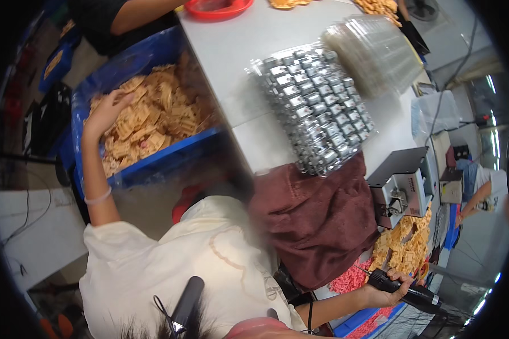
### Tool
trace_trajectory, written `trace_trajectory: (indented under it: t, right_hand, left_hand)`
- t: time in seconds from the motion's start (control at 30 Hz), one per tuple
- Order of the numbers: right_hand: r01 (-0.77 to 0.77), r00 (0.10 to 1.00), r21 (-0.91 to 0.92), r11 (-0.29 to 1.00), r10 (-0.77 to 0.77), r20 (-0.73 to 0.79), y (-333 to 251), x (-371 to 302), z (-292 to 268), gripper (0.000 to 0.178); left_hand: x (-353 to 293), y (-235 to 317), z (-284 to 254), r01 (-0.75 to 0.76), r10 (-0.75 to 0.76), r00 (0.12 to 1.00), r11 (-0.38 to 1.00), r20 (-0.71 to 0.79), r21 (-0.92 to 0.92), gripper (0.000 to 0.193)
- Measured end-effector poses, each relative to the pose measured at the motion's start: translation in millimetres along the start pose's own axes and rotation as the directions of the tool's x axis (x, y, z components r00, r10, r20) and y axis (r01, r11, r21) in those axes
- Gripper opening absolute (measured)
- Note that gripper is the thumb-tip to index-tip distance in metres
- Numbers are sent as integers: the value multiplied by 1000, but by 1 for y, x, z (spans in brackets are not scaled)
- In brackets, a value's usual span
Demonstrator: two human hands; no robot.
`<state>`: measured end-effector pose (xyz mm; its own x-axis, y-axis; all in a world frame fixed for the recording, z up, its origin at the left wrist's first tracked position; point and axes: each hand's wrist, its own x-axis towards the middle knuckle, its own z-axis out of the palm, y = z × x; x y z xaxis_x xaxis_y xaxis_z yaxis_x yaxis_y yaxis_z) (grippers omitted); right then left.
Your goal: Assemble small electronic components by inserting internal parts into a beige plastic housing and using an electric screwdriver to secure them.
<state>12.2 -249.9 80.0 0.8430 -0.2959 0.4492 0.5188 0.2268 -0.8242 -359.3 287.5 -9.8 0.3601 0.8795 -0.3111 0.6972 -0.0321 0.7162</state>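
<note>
My left hand reaches over a blue bin lined with clear plastic, its fingers stretched out at the heap of tan plastic parts inside. No part is visibly lifted in that hand. On the right, my right hand is closed around a black electric screwdriver, whose thin bit points left over small pink parts. More tan plastic parts lie in a pile just beyond the screwdriver.
A brown cloth covers the near table edge. Beyond it sit a clear tray of silvery metal pieces and stacked clear trays. A small boxy machine stands at the right. Another person's arm is beside a red bowl.
</note>
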Motion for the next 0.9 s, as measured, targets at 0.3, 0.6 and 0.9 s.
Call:
trace_trajectory:
  t: [0.3, 0.6, 0.9]
  right_hand:
    - [-47, 999, -56, 997, 47, -4, -1, -5, -6, 53]
    - [-74, 997, -41, 996, 75, 11, 5, -9, -7, 44]
    - [-178, 979, 61, 982, 171, 108, 10, -7, -2, 20]
  left_hand:
    - [49, -258, 41, 553, -531, 833, 790, -156, 263, 129]
    - [34, -210, 69, 528, -477, 847, 807, -237, 265, 142]
    - [33, -160, 88, 208, -205, 978, 902, -50, 377, 92]
